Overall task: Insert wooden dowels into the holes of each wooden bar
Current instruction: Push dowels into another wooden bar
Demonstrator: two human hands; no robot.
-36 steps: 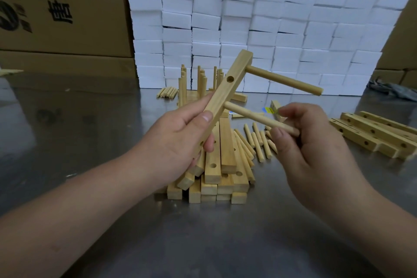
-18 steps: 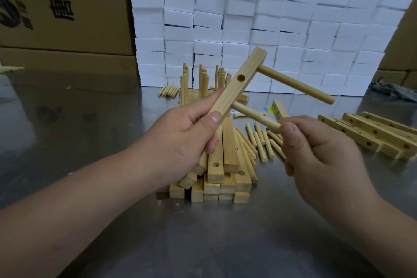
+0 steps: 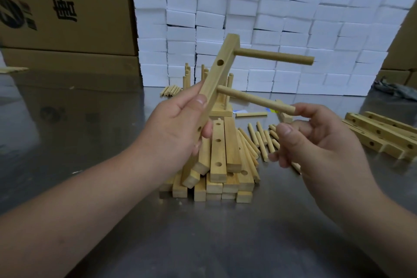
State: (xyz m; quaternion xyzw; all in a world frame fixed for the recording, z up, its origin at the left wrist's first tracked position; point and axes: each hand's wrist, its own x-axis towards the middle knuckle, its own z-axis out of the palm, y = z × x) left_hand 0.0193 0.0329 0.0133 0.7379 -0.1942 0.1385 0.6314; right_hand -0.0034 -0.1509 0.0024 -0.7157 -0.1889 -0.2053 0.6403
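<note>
On the metal table [image 3: 67,142], wooden bars [image 3: 217,149] lie before stacked white blocks [image 3: 293,29].

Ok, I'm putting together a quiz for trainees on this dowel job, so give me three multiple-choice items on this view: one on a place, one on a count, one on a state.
1. Where is the wall of white blocks relative to the pile of bars?
A) beyond it
B) under it
C) nearer the camera

2. How many dowels sit in the held bar?
A) one
B) two
C) four

3. The hole between those dowels is:
A) empty
B) filled with a dowel
C) covered by a thumb

Answers:
1 A: the blocks rise behind the pile at the far side of the table.
2 B: an upper dowel and a lower dowel stick out.
3 A: the hole shows dark and open, and the left hand grips the bar lower down.
</note>
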